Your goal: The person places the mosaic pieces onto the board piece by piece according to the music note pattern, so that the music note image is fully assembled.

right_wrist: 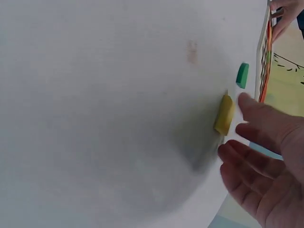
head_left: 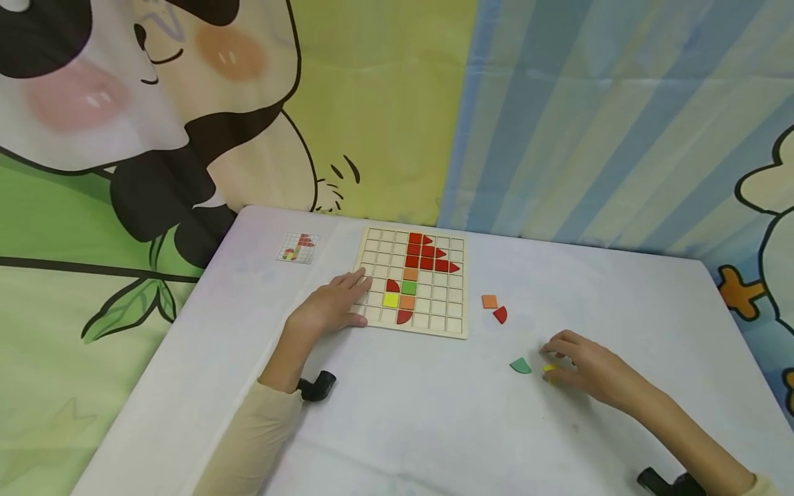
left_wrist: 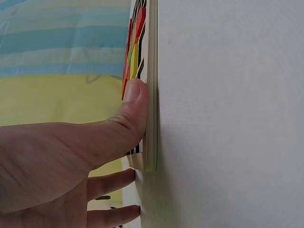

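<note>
A pale wooden grid board (head_left: 434, 332) lies on the table with red, orange, green and yellow tiles set in its cells. My left hand (head_left: 327, 304) rests at its left edge; in the left wrist view the thumb (left_wrist: 130, 111) lies on the board's edge with the fingers spread beside it. Over the table at the right, my right hand (head_left: 586, 366) hovers by a yellow piece (head_left: 549, 369), partly hidden by the hand in the head view. In the right wrist view the fingers are loosely bent around that yellow piece (right_wrist: 224, 115), not visibly pinching it.
A green quarter-circle piece (head_left: 521, 366) lies left of the right hand. Farther back are an orange square (head_left: 489, 302) and a red quarter-circle piece (head_left: 500, 315). A small pattern card (head_left: 298, 248) lies left of the board. A printed curtain (head_left: 384, 103) hangs behind the table.
</note>
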A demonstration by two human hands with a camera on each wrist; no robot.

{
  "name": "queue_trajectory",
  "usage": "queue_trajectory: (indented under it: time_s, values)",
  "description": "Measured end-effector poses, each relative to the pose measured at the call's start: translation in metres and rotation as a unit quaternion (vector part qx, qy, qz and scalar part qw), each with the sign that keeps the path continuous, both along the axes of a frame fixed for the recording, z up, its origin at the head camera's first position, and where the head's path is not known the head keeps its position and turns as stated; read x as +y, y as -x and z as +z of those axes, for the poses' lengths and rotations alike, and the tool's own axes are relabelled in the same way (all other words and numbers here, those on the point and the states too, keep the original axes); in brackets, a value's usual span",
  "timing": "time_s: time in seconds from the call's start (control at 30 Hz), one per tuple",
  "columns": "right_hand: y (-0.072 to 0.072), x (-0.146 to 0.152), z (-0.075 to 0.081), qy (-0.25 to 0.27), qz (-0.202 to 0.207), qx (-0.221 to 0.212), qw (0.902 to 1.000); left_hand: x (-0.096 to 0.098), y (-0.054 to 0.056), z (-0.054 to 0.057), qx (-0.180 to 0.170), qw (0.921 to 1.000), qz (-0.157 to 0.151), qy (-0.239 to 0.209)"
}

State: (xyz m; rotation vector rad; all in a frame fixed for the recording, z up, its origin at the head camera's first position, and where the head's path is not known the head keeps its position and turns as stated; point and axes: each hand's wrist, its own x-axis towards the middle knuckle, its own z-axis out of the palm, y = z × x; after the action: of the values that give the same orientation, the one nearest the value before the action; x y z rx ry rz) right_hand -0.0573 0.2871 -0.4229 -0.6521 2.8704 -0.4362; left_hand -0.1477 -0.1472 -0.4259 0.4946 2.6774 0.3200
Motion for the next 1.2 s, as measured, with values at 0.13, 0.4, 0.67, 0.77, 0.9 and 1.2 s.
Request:
queue_trajectory:
  time_s: [0.13, 0.4, 0.67, 0.77, 0.9, 1.2]
  values:
    - [-0.005, 0.007, -0.012, 0.011, 0.046, 0.057, 0.9972, -0.001, 0.000, 0.000, 0.001, 1.0000, -0.001, -0.002]
    - [-0.009, 0.009, -0.019, 0.012, 0.042, 0.073, 0.9964, 0.000, 0.000, 0.000, 0.001, 0.9999, -0.003, -0.010]
    - [-0.017, 0.006, -0.028, 0.027, 0.035, 0.126, 0.9910, 0.000, -0.001, 0.000, 0.005, 1.0000, -0.001, -0.004]
    - [-0.019, 0.001, -0.030, 0.044, 0.047, 0.147, 0.9871, 0.000, -0.001, 0.001, 0.006, 1.0000, 0.001, -0.005]
    - [-0.013, -0.013, -0.023, 0.078, 0.073, 0.192, 0.9754, 0.000, -0.001, 0.003, 0.005, 1.0000, 0.001, -0.006]
    - [0.021, -0.098, 0.004, 0.156, 0.041, 0.072, 0.9842, 0.000, -0.001, 0.002, -0.002, 0.9999, -0.001, -0.010]
